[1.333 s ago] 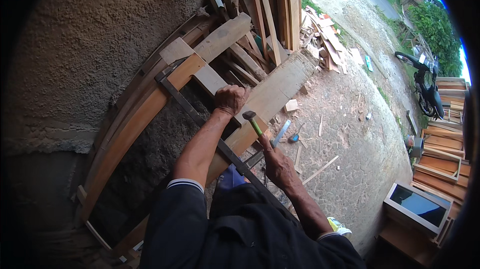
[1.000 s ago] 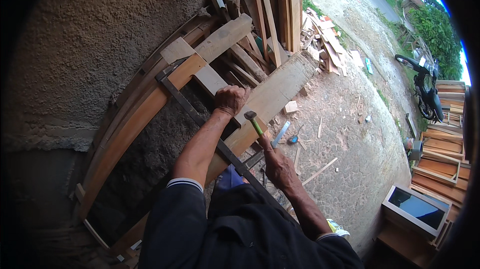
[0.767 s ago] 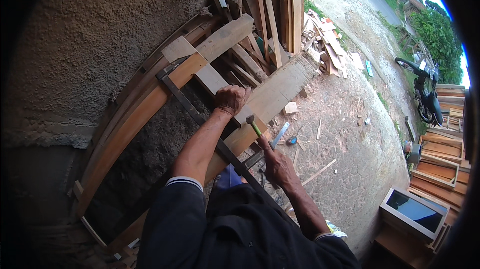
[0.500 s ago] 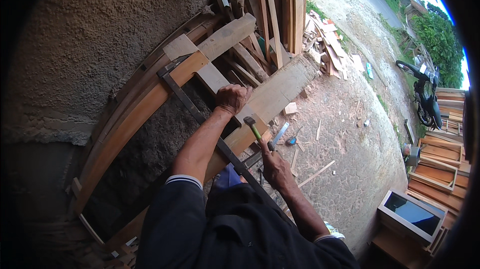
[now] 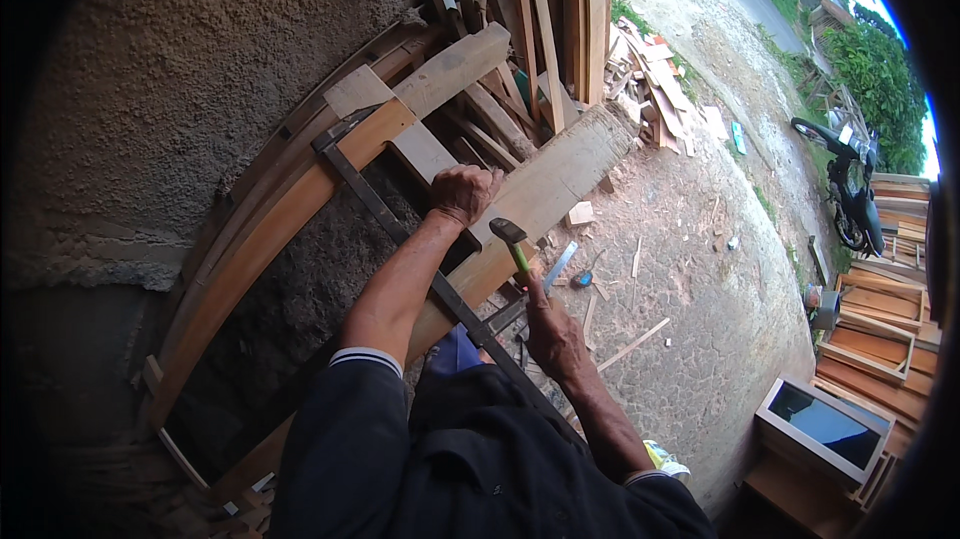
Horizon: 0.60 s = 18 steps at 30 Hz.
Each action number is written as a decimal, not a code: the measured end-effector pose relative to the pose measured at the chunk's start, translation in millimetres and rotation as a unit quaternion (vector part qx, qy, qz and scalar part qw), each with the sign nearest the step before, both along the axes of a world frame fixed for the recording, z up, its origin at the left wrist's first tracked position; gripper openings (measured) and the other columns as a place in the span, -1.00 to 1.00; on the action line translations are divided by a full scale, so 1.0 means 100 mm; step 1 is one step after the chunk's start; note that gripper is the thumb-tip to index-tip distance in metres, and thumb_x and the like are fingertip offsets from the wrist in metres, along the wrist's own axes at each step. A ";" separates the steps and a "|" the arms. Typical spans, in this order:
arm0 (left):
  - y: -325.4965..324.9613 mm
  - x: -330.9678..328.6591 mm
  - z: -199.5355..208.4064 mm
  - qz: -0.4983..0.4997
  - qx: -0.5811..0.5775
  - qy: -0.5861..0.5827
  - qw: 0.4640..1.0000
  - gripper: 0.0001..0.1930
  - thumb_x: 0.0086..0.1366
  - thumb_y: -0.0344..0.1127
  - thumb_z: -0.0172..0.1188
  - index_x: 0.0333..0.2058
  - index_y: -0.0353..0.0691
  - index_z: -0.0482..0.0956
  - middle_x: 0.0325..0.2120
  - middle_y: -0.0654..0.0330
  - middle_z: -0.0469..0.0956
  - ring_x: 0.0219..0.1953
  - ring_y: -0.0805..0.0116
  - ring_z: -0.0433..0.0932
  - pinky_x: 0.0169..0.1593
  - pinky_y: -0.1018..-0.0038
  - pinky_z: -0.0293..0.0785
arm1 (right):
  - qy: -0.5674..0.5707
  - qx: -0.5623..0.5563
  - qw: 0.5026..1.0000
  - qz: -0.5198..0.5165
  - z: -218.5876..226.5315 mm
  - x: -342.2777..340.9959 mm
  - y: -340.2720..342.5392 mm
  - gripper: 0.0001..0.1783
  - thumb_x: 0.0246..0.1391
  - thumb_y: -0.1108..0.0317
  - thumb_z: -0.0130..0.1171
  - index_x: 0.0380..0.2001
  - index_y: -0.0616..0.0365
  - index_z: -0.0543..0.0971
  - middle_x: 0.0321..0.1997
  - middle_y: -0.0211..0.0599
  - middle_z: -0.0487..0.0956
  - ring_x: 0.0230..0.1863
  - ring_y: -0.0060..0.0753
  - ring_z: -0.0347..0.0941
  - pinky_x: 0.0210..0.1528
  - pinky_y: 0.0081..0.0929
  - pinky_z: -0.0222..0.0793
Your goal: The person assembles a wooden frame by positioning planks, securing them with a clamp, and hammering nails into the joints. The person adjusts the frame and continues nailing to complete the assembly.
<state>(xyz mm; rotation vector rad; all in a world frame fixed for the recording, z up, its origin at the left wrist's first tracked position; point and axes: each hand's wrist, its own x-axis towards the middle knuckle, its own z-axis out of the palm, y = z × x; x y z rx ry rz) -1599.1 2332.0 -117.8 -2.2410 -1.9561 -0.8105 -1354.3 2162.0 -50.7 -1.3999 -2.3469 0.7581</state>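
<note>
Along the left side stands a rough wall (image 5: 200, 89), and near it lies a long orange-brown board (image 5: 290, 216), which looks bent by the wide lens. From the upper end of this board a dark metal bar (image 5: 367, 189) runs down to the right and passes under the left forearm. Next comes the left hand (image 5: 463, 194), placed at the near edge of a wide greyish board (image 5: 565, 174). Its fingers are bent inward, but I cannot tell whether they close on something. Below this hand, a light brown board (image 5: 478, 277) goes diagonally, with one end close to the wide greyish board. Over this end is the head of a hammer (image 5: 518, 251); whether it touches the wood, I cannot tell. The right hand (image 5: 555, 334) grasps the hammer by its handle, with the fingers wrapped firmly around it. Just beyond, on the floor (image 5: 720, 309), there are a bluish flat strip (image 5: 562, 264) and a blue tape measure (image 5: 583, 280). Farther right, a motorcycle (image 5: 853, 194) stands outside, and below it is a cabinet (image 5: 825, 426) with a dark glass panel.
</note>
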 end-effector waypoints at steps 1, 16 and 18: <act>-0.02 0.01 0.00 -0.002 0.000 0.002 1.000 -0.59 0.34 -0.07 0.17 -0.67 -0.08 0.61 -0.63 0.13 0.62 -0.51 0.11 0.65 -0.38 0.21 0.58 | 0.019 0.024 1.000 -0.001 0.00 0.00 -0.02 -0.08 0.13 0.47 0.01 0.53 -0.27 -0.01 -0.42 0.06 0.49 -0.48 0.17 0.52 -0.43 0.07 0.42; 0.00 0.00 -0.03 -0.004 0.025 -0.002 1.000 -0.57 0.33 -0.07 0.23 -0.70 -0.09 0.55 -0.66 0.14 0.56 -0.53 0.13 0.63 -0.45 0.22 0.54 | -0.064 -0.069 0.996 0.008 0.09 -0.03 0.06 -0.05 0.12 0.46 0.04 0.54 -0.33 -0.02 -0.44 0.07 0.49 -0.46 0.17 0.54 -0.40 0.10 0.44; 0.00 0.00 -0.03 -0.009 0.027 0.000 1.000 -0.57 0.33 -0.07 0.22 -0.70 -0.09 0.55 -0.66 0.14 0.57 -0.53 0.13 0.63 -0.45 0.22 0.55 | -0.044 -0.045 0.998 0.016 0.11 -0.04 0.08 -0.07 0.14 0.50 -0.01 0.54 -0.31 -0.02 -0.46 0.08 0.48 -0.49 0.15 0.52 -0.43 0.08 0.41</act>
